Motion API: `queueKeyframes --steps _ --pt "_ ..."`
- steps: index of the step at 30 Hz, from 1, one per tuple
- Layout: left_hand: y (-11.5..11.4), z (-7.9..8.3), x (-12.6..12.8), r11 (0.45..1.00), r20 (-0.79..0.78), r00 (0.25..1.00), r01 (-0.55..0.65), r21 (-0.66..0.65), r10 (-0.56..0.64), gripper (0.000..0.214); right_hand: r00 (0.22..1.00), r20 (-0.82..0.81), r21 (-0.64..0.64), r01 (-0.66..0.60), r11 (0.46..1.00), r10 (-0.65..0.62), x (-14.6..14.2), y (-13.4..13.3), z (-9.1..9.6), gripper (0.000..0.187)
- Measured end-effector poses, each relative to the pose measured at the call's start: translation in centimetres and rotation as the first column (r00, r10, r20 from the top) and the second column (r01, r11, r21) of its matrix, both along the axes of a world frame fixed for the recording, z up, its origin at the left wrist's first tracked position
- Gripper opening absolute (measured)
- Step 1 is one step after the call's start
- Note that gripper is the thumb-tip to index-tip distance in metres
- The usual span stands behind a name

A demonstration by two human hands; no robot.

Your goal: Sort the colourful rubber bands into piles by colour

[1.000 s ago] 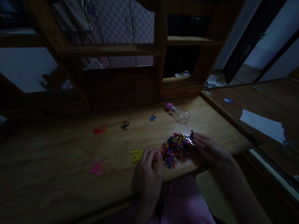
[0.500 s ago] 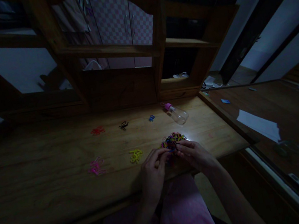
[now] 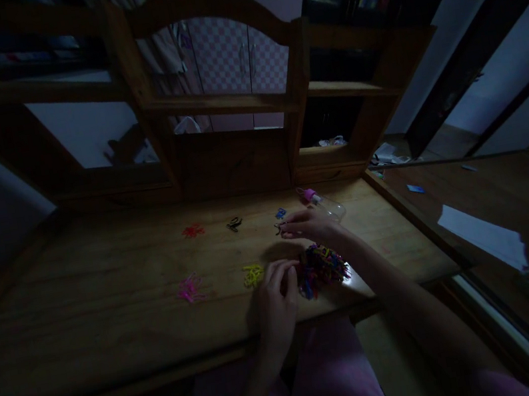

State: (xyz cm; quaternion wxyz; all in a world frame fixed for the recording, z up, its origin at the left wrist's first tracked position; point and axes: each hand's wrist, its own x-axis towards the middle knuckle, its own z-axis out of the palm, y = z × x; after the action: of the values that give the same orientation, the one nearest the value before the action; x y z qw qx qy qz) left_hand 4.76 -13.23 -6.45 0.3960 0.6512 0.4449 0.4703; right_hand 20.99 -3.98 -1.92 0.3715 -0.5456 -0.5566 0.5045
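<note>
A heap of mixed-colour rubber bands [image 3: 325, 265] lies near the table's front edge. Beside its left side rests my left hand [image 3: 276, 297], fingers half curled and thumb apart, with nothing visible between them. My right hand [image 3: 310, 224] is raised beyond the heap, its fingers closed on a dark rubber band [image 3: 278, 229] that sticks out to the left. Small sorted groups lie around: blue bands [image 3: 280, 213] just past the right fingertips, black bands [image 3: 235, 224], red bands [image 3: 193, 231], pink bands [image 3: 190, 289], and yellow bands [image 3: 253, 275] close to my left hand.
A clear bottle with a pink cap [image 3: 329, 206] lies behind my right hand. The wooden table [image 3: 124, 302] backs onto a shelf unit [image 3: 233, 163]. A lower brown surface [image 3: 409, 214] on the right carries white paper [image 3: 481, 236] and a blue card [image 3: 415, 188].
My right hand has left the heap and moved up and away toward the blue group, carrying a dark rubber band. My left hand stays beside the heap. The view has shifted slightly.
</note>
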Motion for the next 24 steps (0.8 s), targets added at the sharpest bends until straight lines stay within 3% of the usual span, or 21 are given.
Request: queueKeyframes --steps 6,10,16,24 --pt "0.2 -0.4 -0.3 0.999 0.036 0.999 0.022 -0.04 -0.02 0.025 0.972 0.196 0.025 -0.135 0.99 0.128 -4.7 8.6 -0.6 0.021" --pt "0.3 -0.8 -0.2 0.996 0.048 0.997 0.065 -0.064 -0.062 0.024 0.923 0.346 0.049 -0.196 0.979 0.167 -6.7 11.8 -0.8 0.014" --pt "0.4 -1.0 -0.2 0.994 0.067 0.996 0.064 -0.088 -0.059 0.024 0.855 0.47 0.077 -0.287 0.955 0.219 -7.5 12.3 -0.4 0.015" --pt "0.3 -0.5 -0.3 0.995 0.052 0.998 0.048 -0.086 -0.044 0.025 0.867 0.459 0.152 -0.289 0.945 0.191 -6.4 12.0 0.6 0.027"
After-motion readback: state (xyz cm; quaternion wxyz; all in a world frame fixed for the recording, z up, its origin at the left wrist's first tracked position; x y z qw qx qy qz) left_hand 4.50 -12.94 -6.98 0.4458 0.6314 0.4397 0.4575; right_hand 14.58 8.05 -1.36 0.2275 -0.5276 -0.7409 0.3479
